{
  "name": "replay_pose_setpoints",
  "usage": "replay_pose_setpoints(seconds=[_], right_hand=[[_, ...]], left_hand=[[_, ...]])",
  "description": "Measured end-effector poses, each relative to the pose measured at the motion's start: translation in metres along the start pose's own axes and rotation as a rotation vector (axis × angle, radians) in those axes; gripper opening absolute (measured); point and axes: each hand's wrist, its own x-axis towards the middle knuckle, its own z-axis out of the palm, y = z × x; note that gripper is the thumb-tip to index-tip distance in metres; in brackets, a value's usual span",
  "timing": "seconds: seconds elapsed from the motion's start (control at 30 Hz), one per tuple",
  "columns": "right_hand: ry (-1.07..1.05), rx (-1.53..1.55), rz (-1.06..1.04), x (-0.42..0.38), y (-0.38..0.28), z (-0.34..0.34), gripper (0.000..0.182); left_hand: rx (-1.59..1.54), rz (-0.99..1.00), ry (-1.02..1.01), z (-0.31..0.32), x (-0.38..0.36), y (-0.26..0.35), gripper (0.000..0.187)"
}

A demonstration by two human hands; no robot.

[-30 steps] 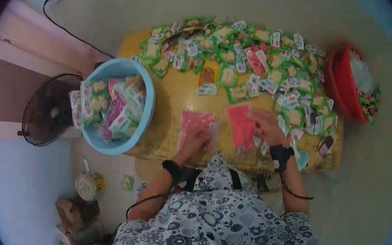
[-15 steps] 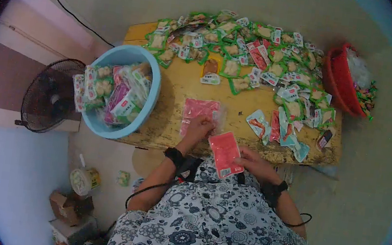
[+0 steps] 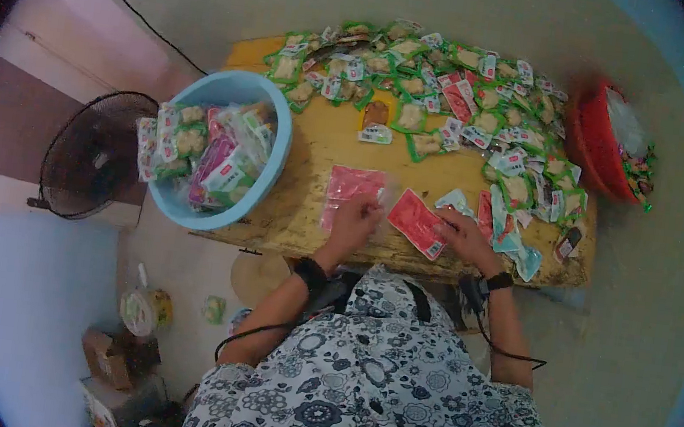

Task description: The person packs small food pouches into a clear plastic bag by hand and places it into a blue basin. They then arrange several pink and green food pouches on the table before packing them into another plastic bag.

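Note:
My right hand [image 3: 465,239] grips a flat red packet [image 3: 416,223] by its right end, tilted over the front of the table. My left hand [image 3: 354,224] is closed, its fingertips pinched at the right edge of a clear plastic bag [image 3: 336,204] with pink-red packets in it, lying on the yellow table [image 3: 317,138]. A light-blue packet [image 3: 456,200] and another red packet [image 3: 485,214] lie just beyond my right hand.
A blue basin [image 3: 280,159] full of packets stands at the left, near a black fan [image 3: 97,154]. Many green-edged food packets [image 3: 409,118] cover the table's back and right. A red basket [image 3: 585,145] with plastic stands at the right; a white tub [image 3: 139,312] is on the floor.
My right hand has carried the red packet forward and right, from above my lap to over the table, turning it. My left hand stays at the clear bag, fingers slightly higher.

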Motion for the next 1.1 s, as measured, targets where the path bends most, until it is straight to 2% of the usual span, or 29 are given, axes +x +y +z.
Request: replay_pose_setpoints(seconds=[0.1,0.2,0.4,0.5,0.57,0.63,0.7,0.77,0.8,0.87,0.9,1.0,1.1], right_hand=[[-0.077,0.134,0.04,0.016,0.017,0.002,0.04],[-0.184,0.361,0.25,0.025,-0.043,-0.012,0.041],[-0.308,0.285,0.084,0.057,-0.006,0.009,0.042],[-0.389,0.083,-0.031,0.074,-0.011,0.017,0.036],[-0.409,0.15,0.023,0.091,0.032,0.033,0.036],[-0.341,0.217,0.045,0.097,0.033,0.041,0.033],[-0.187,0.284,0.033,0.096,0.028,0.052,0.03],[-0.076,0.282,-0.05,0.093,0.018,0.057,0.025],[-0.022,0.281,-0.092,0.091,0.017,0.058,0.022],[-0.005,0.213,-0.018,0.08,0.016,0.056,0.016],[0.007,0.18,0.02,0.075,0.017,0.056,0.014],[0.028,0.531,0.157,0.068,0.042,0.078,0.013],[0.043,0.618,0.267,0.07,0.05,0.091,0.01]], left_hand=[[0.173,0.128,-0.012,0.002,0.002,0.009,0.019],[0.297,0.184,0.042,0.005,-0.001,0.012,0.021],[0.258,0.183,0.02,0.014,-0.002,0.008,0.025],[0.283,0.167,-0.039,0.017,-0.006,0.02,0.025],[0.229,0.139,-0.068,0.022,-0.007,0.025,0.025],[0.205,0.148,-0.074,0.022,-0.007,0.027,0.024],[0.175,0.124,-0.074,0.023,-0.008,0.027,0.024],[0.136,0.066,-0.067,0.023,-0.009,0.023,0.022],[0.141,0.12,-0.033,0.024,-0.009,0.019,0.021],[0.151,0.226,0.03,0.028,-0.011,0.01,0.019],[0.083,0.18,-0.01,0.027,-0.013,0.012,0.018],[-0.033,0.084,-0.096,0.024,-0.014,0.026,0.015],[0.014,0.077,-0.104,0.021,-0.015,0.031,0.014]])
